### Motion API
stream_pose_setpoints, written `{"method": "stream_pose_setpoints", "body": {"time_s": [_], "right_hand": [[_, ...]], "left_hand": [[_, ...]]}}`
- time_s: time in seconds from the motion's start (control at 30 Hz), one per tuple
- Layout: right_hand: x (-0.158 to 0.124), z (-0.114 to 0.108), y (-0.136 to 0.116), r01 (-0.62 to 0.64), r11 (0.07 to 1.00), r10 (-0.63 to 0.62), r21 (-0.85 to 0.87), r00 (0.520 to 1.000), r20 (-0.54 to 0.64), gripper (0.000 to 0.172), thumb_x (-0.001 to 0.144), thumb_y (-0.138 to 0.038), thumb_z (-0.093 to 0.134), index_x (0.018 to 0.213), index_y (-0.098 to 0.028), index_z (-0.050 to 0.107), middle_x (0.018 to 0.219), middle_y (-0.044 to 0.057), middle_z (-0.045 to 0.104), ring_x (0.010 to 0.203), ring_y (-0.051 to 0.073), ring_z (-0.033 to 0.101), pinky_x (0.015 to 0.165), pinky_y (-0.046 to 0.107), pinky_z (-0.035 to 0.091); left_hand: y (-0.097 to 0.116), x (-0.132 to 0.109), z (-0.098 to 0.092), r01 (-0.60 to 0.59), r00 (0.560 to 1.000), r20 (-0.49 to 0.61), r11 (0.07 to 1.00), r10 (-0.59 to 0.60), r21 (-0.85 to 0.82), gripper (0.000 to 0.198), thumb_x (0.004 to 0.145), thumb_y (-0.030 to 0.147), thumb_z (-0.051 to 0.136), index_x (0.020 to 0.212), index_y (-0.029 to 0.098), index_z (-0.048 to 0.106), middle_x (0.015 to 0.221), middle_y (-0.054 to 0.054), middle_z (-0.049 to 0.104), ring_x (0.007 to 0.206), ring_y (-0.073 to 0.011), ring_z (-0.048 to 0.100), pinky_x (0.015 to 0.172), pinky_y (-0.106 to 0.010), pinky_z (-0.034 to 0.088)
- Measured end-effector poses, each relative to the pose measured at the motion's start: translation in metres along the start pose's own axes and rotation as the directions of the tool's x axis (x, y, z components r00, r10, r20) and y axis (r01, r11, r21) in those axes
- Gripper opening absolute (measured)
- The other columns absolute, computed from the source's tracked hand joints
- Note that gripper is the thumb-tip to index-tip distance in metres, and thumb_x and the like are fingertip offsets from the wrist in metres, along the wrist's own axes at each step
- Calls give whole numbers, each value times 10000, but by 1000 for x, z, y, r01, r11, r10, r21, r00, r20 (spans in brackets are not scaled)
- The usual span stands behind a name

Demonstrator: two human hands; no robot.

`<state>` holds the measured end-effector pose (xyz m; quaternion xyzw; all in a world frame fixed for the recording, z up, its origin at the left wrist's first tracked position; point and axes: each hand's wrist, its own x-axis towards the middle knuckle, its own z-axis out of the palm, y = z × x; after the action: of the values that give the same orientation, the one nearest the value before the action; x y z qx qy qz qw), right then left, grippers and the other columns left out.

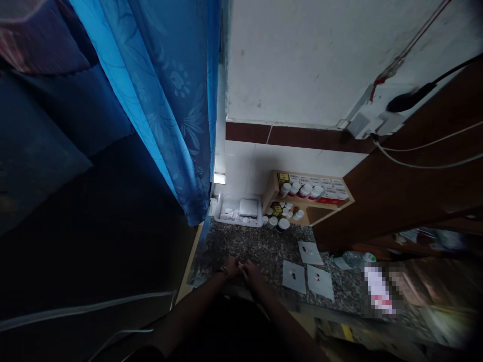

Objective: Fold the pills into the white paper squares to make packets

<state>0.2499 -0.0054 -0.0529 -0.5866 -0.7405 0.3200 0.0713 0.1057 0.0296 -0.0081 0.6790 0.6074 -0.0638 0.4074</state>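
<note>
Close together over the speckled counter [241,244], my left hand [231,266] and my right hand [251,273] meet with their fingers closed. Between the fingertips shows a small white thing [240,265], too small to make out. Right of my hands lie three square white papers, one near paper [289,284], a second [324,289] and a farther one [312,256], each with a few small dark and pale pieces on it. Beyond my hands stands a clear plastic tray [218,217] holding small white packets [236,215] and a white block [249,207].
A wooden shelf [315,203] by the wall holds boxes and white bottles [305,190]. More bottles [283,224] stand before it. A clear plastic bottle [354,259] lies at right. A blue curtain [177,100] hangs at left. Plugs and cables [373,123] are on the wall.
</note>
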Motion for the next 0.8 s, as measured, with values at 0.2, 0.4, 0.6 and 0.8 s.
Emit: {"method": "stream_pose_setpoints", "body": {"time_s": [0.2,0.4,0.6,0.8], "right_hand": [[4,8,7,61,995,-62,73,998,2,193,836,-145,436,878,-191,618,970,58,592,912,160,545,804,246,397],[2,7,7,95,991,-91,97,995,-51,168,816,-119,439,839,-189,589,934,54,581,876,162,542,796,256,408],[5,3,7,37,994,-30,98,997,-67,108,817,-170,479,767,-193,571,892,41,582,846,153,544,767,250,414],[21,0,6,-105,983,113,153,993,-42,72,745,-185,565,815,-183,585,789,10,621,721,137,551,650,222,394]], "left_hand": [[-6,-10,-6,-266,963,10,947,269,179,262,874,224,410,973,196,651,1049,-64,620,921,-164,585,811,-253,444],[-9,2,-4,-298,955,77,918,287,261,255,857,251,441,933,181,675,1067,-77,621,893,-186,602,773,-265,455],[-12,6,6,-231,973,38,948,228,219,262,869,235,429,868,138,672,1024,-101,628,907,-186,593,779,-256,435],[-9,0,10,-103,988,-104,991,111,82,209,875,240,452,988,152,604,1030,-81,626,922,-160,580,766,-229,411]]}}
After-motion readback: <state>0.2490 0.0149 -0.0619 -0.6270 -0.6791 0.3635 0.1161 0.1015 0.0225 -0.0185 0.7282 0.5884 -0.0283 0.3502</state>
